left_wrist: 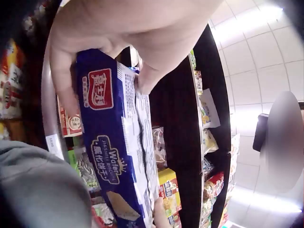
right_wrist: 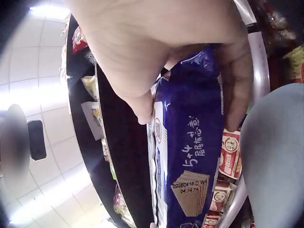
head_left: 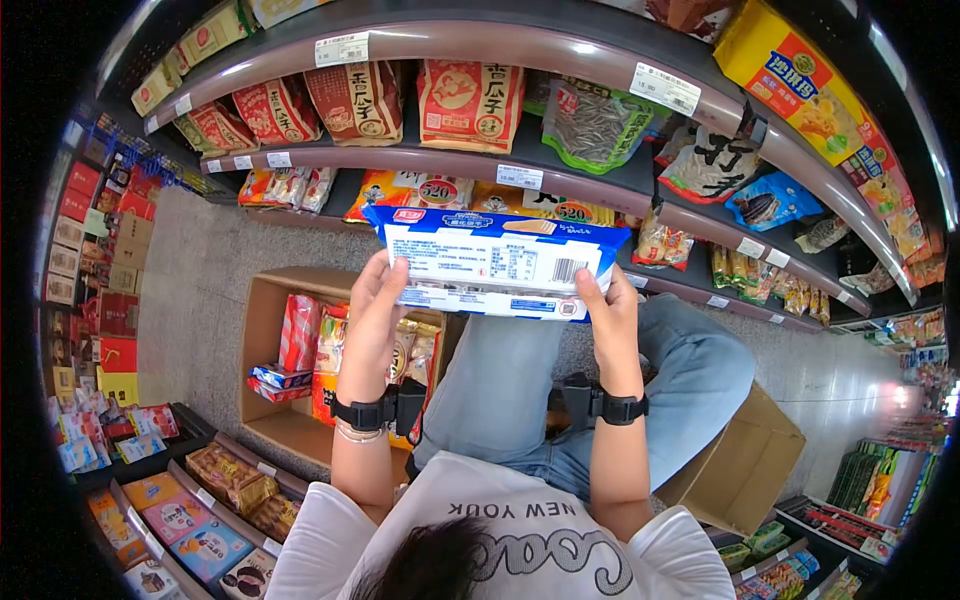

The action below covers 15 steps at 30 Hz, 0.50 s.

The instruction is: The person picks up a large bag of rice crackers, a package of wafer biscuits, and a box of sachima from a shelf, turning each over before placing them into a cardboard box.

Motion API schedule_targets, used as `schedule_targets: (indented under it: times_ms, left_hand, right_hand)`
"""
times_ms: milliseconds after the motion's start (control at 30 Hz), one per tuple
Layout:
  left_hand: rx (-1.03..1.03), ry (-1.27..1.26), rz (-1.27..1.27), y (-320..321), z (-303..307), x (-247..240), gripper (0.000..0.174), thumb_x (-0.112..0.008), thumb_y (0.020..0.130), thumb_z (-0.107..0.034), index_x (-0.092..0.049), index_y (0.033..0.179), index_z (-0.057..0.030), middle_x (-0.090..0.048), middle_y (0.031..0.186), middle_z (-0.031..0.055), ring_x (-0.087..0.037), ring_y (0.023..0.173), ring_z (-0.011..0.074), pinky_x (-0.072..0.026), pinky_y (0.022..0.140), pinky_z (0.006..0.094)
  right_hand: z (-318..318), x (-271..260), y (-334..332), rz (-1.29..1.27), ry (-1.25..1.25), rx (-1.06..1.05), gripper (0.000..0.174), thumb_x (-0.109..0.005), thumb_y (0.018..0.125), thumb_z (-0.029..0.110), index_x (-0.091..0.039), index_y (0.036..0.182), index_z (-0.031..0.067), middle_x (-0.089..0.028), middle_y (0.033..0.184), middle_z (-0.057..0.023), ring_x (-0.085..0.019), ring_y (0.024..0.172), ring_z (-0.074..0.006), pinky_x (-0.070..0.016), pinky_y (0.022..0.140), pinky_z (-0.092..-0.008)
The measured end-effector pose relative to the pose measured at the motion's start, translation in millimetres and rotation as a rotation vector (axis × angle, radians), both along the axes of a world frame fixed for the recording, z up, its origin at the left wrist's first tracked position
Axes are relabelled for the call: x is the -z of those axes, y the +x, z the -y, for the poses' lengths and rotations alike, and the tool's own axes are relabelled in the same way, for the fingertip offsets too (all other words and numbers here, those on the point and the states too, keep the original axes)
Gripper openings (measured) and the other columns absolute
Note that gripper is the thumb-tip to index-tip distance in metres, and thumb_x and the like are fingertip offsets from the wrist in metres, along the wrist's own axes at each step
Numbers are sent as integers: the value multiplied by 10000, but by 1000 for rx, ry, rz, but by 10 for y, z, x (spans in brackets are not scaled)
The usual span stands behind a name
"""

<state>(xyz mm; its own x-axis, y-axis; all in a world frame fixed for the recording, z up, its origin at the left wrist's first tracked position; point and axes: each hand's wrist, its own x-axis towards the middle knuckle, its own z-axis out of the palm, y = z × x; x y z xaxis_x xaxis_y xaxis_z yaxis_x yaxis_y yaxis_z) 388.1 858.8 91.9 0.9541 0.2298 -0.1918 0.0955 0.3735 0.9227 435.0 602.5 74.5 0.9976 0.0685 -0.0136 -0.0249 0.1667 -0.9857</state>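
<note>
A long blue and white pack of wafer biscuits point(head_left: 480, 262) is held up level in front of the chest, its printed back with the barcode towards the head camera. My left hand point(head_left: 374, 305) grips one end, thumb on the back face and fingers behind. At the other end my right hand point(head_left: 612, 318) grips it the same way. The left wrist view shows the blue side of the wafer pack point(left_wrist: 107, 142) with its red logo; in the right wrist view a stamped date shows on the pack point(right_wrist: 192, 137).
Ahead are curved shelves point(head_left: 420, 160) of bagged snacks. An open cardboard box point(head_left: 262, 345) with several packs stands on the floor at the left, and another cardboard box point(head_left: 740, 460) sits at the right by the bent knee. Lower displays point(head_left: 190, 500) stand behind at the left.
</note>
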Motion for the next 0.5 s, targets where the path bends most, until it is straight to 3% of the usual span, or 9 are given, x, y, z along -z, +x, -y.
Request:
schedule_targets:
  times_ms: [200, 333, 500]
  left_hand:
    - [-54, 48, -124, -46, -14, 95, 286, -545, 951, -274, -545, 1118, -42, -644, 1022, 55, -641, 889, 136, -541, 744, 310]
    - [-57, -13, -106, -70, -24, 79, 285, -550, 949, -261, -544, 1123, -35, -636, 1031, 57, -626, 923, 138, -529, 780, 319]
    - [-173, -67, -22, -130, -171, 5, 328, -532, 958, -267, -525, 1188, -33, -605, 1116, 68, -576, 1042, 152, -491, 869, 342]
  right_hand:
    - [-28, 101, 8, -24, 18, -7, 377, -673, 876, 279, -580, 1095, -13, -634, 1000, -52, -567, 892, -88, -454, 782, -239]
    - [-34, 78, -23, -68, 45, -24, 411, -712, 840, 211, -549, 1143, -14, -623, 1035, -58, -574, 919, -103, -460, 811, -251]
    - [-203, -149, -23, 57, 26, -229, 563, -770, 729, 55, -493, 1215, -15, -591, 1109, -69, -564, 1010, -145, -445, 892, -281]
